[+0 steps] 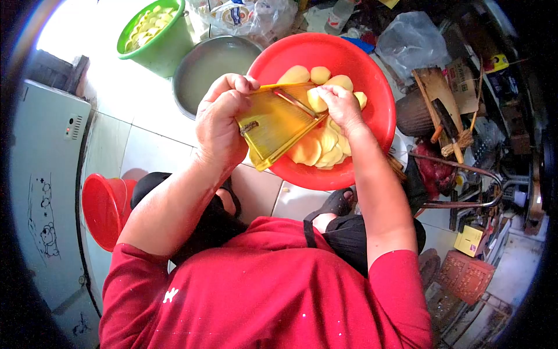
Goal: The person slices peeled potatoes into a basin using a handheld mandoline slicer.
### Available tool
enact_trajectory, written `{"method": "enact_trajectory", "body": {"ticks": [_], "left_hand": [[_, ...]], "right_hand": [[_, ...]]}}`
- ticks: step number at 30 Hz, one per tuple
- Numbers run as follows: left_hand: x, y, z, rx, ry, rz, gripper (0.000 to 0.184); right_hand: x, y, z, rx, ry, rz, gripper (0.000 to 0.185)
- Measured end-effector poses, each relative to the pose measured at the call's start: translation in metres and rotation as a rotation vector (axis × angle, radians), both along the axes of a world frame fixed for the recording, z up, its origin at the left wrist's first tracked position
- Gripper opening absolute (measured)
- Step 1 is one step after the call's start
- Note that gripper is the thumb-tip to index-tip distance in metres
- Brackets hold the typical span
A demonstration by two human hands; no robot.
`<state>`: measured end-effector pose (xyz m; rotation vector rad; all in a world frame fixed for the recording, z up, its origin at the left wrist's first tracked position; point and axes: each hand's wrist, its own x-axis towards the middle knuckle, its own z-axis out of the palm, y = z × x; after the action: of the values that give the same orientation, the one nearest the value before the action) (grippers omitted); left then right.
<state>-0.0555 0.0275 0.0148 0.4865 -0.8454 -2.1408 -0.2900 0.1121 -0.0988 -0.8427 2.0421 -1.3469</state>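
L hand (224,113) curled round end of ylw slicer (273,125), tilted over red basin (381,87) | R hand (344,107) pinching peeled potato (315,100) at slicer's R end | slices (318,146) in basin, whole potatoes (321,75) far side | grey bowl (215,72) adj., green bucket (168,53) behind

Yellow slicer (276,122) tilted over red basin (381,116); peeled potato (317,100) at its right end; slices (326,145) heaped below.

From afar, I see a plain red short-sleeved shirt (261,285) with a small white emblem (170,295) on its left side. I also make out black trousers (351,239) and dark open-toed footwear (335,203).
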Motion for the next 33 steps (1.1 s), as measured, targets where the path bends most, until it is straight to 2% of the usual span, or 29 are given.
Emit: {"method": "enact_trajectory", "body": {"ticks": [3,9,12,16,18,20,21,22,24,26,28,30,32,33], "left_hand": [[-0.002,-0.002,0.0,-0.012,-0.028,-0.002,0.011],[-0.008,-0.002,0.008,-0.018,-0.058,0.02,0.01],[-0.008,-0.004,0.008,-0.069,-0.069,0.034,0.009],[-0.003,0.0,0.011,-0.029,-0.092,0.05,0.009],[-0.002,0.003,0.012,-0.029,-0.123,0.019,0.008],[-0.001,0.001,0.001,-0.077,-0.134,-0.008,0.012],[0.0,0.002,0.0,-0.122,-0.15,-0.015,0.012],[0.0,0.002,0.0,-0.168,-0.167,-0.021,0.012],[0.0,-0.001,-0.001,-0.175,-0.149,-0.011,0.011],[0.001,-0.003,-0.003,-0.169,-0.17,0.018,0.01],[0.003,-0.003,-0.002,-0.132,-0.168,0.012,0.01],[0.005,-0.002,-0.003,-0.115,-0.136,0.001,0.01],[0.005,-0.003,-0.002,-0.107,-0.14,0.001,0.01],[0.005,-0.003,-0.001,-0.102,-0.142,-0.001,0.01]], "right_hand": [[-0.002,0.001,0.003,0.033,0.052,0.039,0.039],[0.014,-0.007,0.006,0.083,0.461,-0.092,0.036],[0.035,-0.005,0.031,-0.052,0.523,0.01,0.029],[0.087,0.008,0.094,-0.247,0.479,0.203,0.026],[0.083,0.007,0.089,-0.208,0.548,0.202,0.026],[0.038,-0.003,0.024,-0.04,0.688,0.041,0.029],[0.024,-0.005,0.011,0.194,0.58,-0.028,0.033],[0.011,-0.008,0.003,0.218,0.491,-0.053,0.035],[0.01,-0.008,-0.001,0.2,0.53,-0.017,0.033],[0.046,-0.008,0.041,-0.074,0.491,0.097,0.029],[0.078,0.0,0.08,-0.184,0.569,0.226,0.021],[0.087,0.002,0.088,-0.223,0.537,0.259,0.02],[0.056,-0.005,0.042,-0.135,0.56,0.139,0.024],[0.04,-0.007,0.022,-0.008,0.495,0.066,0.026]]}}
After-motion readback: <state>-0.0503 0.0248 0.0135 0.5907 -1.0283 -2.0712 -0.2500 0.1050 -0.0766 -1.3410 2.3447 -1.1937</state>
